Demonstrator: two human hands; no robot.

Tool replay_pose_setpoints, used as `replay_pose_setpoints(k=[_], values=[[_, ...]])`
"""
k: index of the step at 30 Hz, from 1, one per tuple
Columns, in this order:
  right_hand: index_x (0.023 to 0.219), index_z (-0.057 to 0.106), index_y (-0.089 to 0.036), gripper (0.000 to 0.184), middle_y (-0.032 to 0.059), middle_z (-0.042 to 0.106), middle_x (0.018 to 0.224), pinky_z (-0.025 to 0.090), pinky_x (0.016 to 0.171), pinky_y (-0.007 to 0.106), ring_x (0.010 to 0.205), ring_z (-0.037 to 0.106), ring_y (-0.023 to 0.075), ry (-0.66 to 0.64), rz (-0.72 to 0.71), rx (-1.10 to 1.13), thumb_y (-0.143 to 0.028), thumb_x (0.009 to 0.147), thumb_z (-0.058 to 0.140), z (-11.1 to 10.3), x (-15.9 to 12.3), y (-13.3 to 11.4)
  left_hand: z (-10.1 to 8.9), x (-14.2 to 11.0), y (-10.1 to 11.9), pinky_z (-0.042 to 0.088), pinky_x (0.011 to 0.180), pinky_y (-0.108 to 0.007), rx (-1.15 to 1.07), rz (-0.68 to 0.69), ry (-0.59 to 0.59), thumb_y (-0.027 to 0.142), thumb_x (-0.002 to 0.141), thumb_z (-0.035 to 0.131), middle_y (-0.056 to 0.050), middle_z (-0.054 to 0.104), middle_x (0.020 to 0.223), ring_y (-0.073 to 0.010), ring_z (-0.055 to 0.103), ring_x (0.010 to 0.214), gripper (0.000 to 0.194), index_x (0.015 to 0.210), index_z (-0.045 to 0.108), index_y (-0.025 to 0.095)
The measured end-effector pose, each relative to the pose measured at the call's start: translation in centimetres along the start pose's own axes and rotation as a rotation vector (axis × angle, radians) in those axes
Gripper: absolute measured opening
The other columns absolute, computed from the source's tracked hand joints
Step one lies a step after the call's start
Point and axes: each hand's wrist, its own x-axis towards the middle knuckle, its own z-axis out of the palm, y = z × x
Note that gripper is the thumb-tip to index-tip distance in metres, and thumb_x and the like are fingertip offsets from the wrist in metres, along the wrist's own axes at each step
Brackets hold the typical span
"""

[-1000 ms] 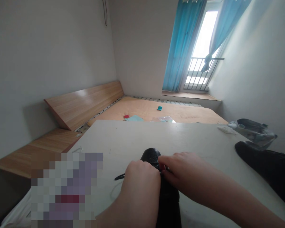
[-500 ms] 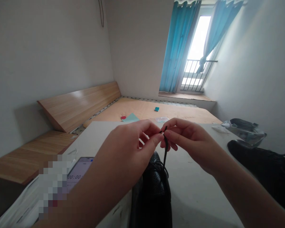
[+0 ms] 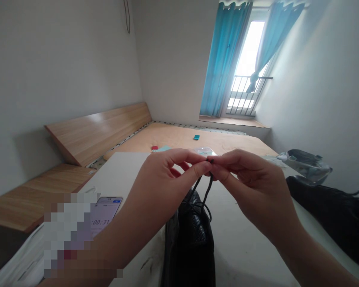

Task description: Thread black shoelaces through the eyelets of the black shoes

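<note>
Fingers (image 3: 198, 171) further right, shut on shoelace (image 3: 209, 187)

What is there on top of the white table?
A black shoe, its lace in the left hand and right hand; a phone; a second black shoe at right. The left forearm and pixelation hide the phone's lower part and anything beneath them.

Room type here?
Probably a bedroom: a bed with a wooden headboard and a peach-covered mattress stands beyond the white table, near a window with blue curtains.
</note>
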Motion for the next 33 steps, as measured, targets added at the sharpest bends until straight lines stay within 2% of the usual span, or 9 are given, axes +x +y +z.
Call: replay_pose_setpoints(k=[6, 13, 18, 23, 26, 28, 30, 33], values=[[0.079, 0.055, -0.021, 0.018, -0.0039, 0.066, 0.067, 0.051, 0.063, 0.022, 0.067, 0.063, 0.0113, -0.192, 0.216, 0.331, -0.021, 0.077, 0.073, -0.5, 0.7, 0.1, 0.3, 0.3, -0.2, 0.05, 0.059, -0.022, -0.137, -0.024, -0.089, 0.028, 0.079, 0.065, 0.0, 0.073, 0.076, -0.016, 0.064, 0.074, 0.015, 0.086, 0.075, 0.02], [0.077, 0.049, -0.02, 0.02, -0.0039, 0.063, 0.065, 0.049, 0.063, 0.022, 0.065, 0.06, 0.0095, -0.281, 0.295, 0.453, -0.022, 0.081, 0.068, -0.4, 1.1, 0.4, 0.5, 0.3, 0.0, 0.05, 0.059, -0.024, -0.175, -0.073, -0.107, 0.028, 0.078, 0.067, 0.0, 0.073, 0.072, -0.0162, 0.064, 0.068, 0.015, 0.085, 0.075, 0.018], [0.079, 0.05, -0.02, 0.021, -0.0057, 0.06, 0.062, 0.046, 0.06, 0.021, 0.062, 0.059, 0.0089, -0.288, 0.312, 0.478, -0.023, 0.08, 0.071, -0.6, 1.1, 0.6, 0.4, 0.3, -0.1, 0.046, 0.057, -0.021, -0.148, -0.035, -0.089, 0.023, 0.078, 0.068, 0.002, 0.073, 0.072, -0.0131, 0.064, 0.066, 0.01, 0.084, 0.075, 0.02], [0.082, 0.049, -0.021, 0.016, -0.0062, 0.058, 0.061, 0.044, 0.06, 0.021, 0.062, 0.057, 0.0087, -0.314, 0.334, 0.474, -0.023, 0.084, 0.065, -0.5, 1.1, 0.6, 0.4, 0.3, -0.1, 0.048, 0.061, -0.023, -0.086, -0.003, -0.089, 0.027, 0.082, 0.064, 0.002, 0.072, 0.074, -0.0129, 0.063, 0.066, 0.012, 0.084, 0.073, 0.02], [0.09, 0.053, -0.022, 0.011, -0.0031, 0.06, 0.074, 0.046, 0.068, 0.024, 0.072, 0.057, 0.0111, -0.327, 0.298, 0.377, -0.028, 0.087, 0.062, -0.4, 1.0, 0.6, 0.4, 0.3, -0.2, 0.049, 0.067, -0.024, -0.093, 0.05, -0.087, 0.026, 0.083, 0.062, 0.001, 0.069, 0.079, -0.0138, 0.063, 0.075, 0.012, 0.079, 0.071, 0.02], [0.094, 0.057, -0.022, 0.011, -0.0001, 0.061, 0.086, 0.045, 0.079, 0.028, 0.084, 0.056, 0.0132, -0.404, 0.259, 0.293, -0.032, 0.091, 0.055, -0.5, 0.9, 0.6, 0.4, 0.2, -0.4, 0.049, 0.071, -0.025, -0.093, 0.098, -0.031, 0.026, 0.082, 0.063, 0.0, 0.066, 0.088, -0.0148, 0.061, 0.084, 0.01, 0.077, 0.07, 0.021], [0.09, 0.06, -0.02, 0.02, 0.0015, 0.061, 0.087, 0.043, 0.087, 0.031, 0.09, 0.056, 0.0146, -0.548, 0.248, 0.286, -0.035, 0.095, 0.047, -0.5, 0.7, 0.6, 0.4, 0.1, -0.4, 0.048, 0.076, -0.026, -0.091, 0.138, 0.043, 0.027, 0.08, 0.065, 0.0, 0.064, 0.094, -0.0162, 0.059, 0.091, 0.007, 0.078, 0.071, 0.022], [0.08, 0.056, -0.018, 0.032, -0.0003, 0.055, 0.068, 0.046, 0.079, 0.033, 0.072, 0.056, 0.0136, -0.726, 0.325, 0.487, -0.039, 0.098, 0.039, -0.7, 0.5, 0.5, 0.3, 0.1, -0.4, 0.046, 0.082, -0.027, -0.113, 0.172, 0.071, 0.03, 0.08, 0.066, 0.0, 0.064, 0.094, -0.0172, 0.058, 0.095, 0.009, 0.082, 0.072, 0.024]])
